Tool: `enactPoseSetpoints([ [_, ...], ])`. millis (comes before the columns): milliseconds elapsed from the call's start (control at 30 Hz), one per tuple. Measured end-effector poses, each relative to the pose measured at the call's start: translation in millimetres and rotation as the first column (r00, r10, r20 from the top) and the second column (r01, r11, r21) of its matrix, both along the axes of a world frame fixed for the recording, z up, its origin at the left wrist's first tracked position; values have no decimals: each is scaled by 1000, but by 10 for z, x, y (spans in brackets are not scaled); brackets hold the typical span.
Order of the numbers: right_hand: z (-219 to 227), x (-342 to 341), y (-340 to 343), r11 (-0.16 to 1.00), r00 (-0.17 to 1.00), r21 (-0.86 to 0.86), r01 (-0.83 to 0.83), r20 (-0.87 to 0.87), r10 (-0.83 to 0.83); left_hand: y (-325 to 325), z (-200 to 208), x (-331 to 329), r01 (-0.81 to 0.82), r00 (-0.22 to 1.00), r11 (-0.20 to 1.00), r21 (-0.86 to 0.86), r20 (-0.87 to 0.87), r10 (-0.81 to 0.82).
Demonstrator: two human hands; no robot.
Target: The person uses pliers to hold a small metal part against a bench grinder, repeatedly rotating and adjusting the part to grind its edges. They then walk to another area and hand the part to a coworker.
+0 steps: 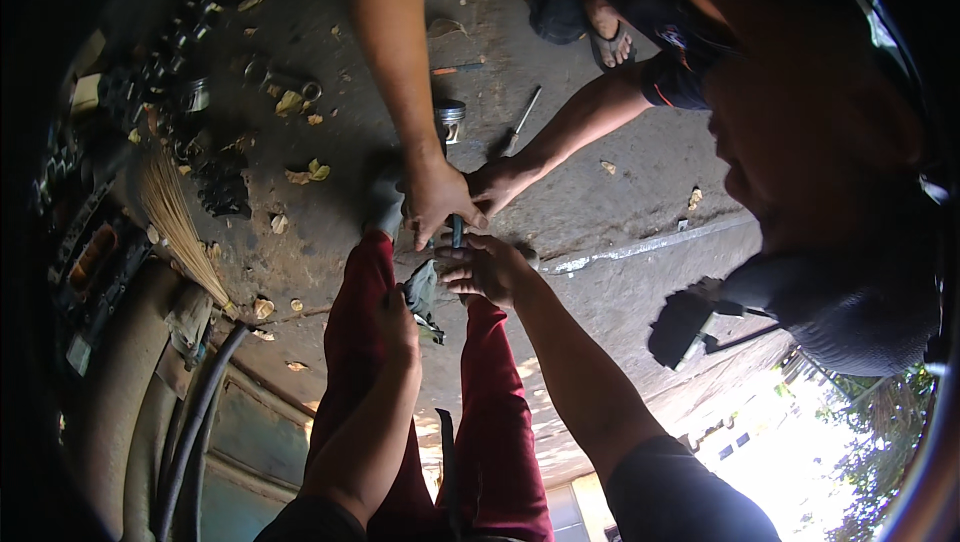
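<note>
My left hand is by my red-trousered leg, its fingers closed on a crumpled grey-green rag that hangs between my knees. My right hand reaches forward with its fingers apart, palm side partly hidden. Just beyond those fingertips is a small dark bluish piece, its shape mostly covered by hands. Another person's two hands meet around this piece from the far side, close to my right fingers. Behind them a metal piston stands on the ground.
A screwdriver and a thin orange-and-dark tool lie beyond the piston. To the left are a straw broom, dark engine parts and a bent hose. The other person leans in from the right. Dry leaves dot the ground.
</note>
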State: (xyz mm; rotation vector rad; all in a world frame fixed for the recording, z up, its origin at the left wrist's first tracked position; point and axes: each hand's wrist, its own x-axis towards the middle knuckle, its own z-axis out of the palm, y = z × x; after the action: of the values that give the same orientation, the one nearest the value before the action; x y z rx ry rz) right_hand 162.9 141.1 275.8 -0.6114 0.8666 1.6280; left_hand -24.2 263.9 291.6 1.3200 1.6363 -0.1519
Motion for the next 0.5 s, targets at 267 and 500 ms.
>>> enactPoseSetpoints([
  [267,140,-523,-601,972,992,-198,-123,-41,117,-98,-50,-5,223,974,973,55,21,-224],
  [500,191,-945,-878,964,990,-224,-144,-25,142,-181,153,155,50,999,985,-166,-8,-52],
])
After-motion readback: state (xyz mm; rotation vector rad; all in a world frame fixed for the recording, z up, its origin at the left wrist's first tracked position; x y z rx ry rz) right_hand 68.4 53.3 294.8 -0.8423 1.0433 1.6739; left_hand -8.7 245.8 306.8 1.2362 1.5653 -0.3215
